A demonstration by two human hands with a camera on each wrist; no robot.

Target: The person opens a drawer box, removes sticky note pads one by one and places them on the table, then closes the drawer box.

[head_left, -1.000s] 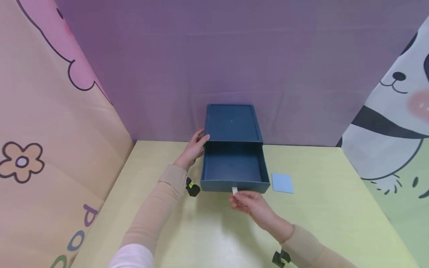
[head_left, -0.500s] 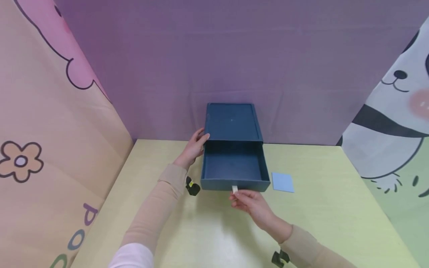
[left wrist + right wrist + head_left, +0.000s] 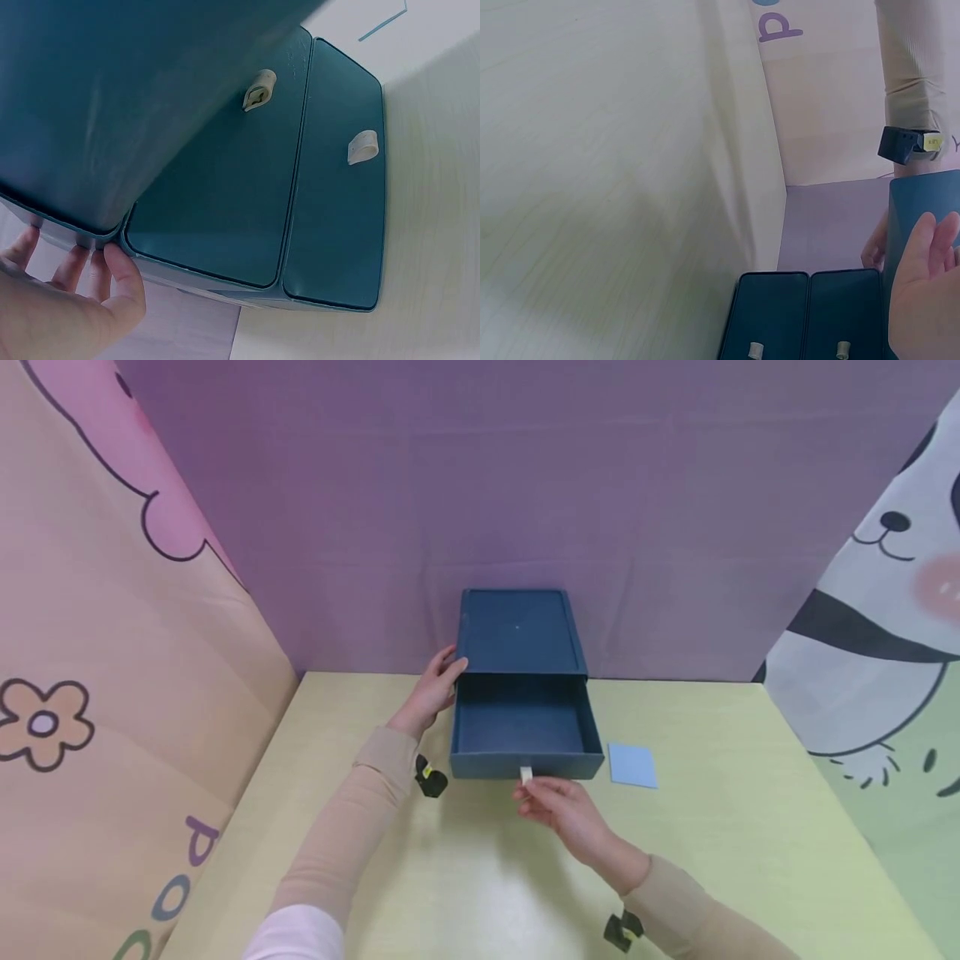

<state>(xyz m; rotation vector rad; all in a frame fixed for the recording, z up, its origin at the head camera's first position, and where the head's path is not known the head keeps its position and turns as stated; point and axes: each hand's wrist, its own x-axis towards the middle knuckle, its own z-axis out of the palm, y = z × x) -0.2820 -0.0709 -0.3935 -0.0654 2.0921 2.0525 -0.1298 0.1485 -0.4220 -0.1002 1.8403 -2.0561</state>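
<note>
1. A dark blue, plastic-looking, open-topped drawer point(image 3: 480, 766) is seen at the centre of the frame, shifted slightly inward since half a second ago
2. Its small white tab point(image 3: 526, 772) is pinched between the right hand's point(image 3: 566, 817) thumb and fingers
3. The dark blue, box-shaped cabinet point(image 3: 517, 631) above it is steadied at its left side by the left hand point(image 3: 435, 689), fingers slightly apart
4. An inward slide is judged barely begun, much depth being left exposed
</note>
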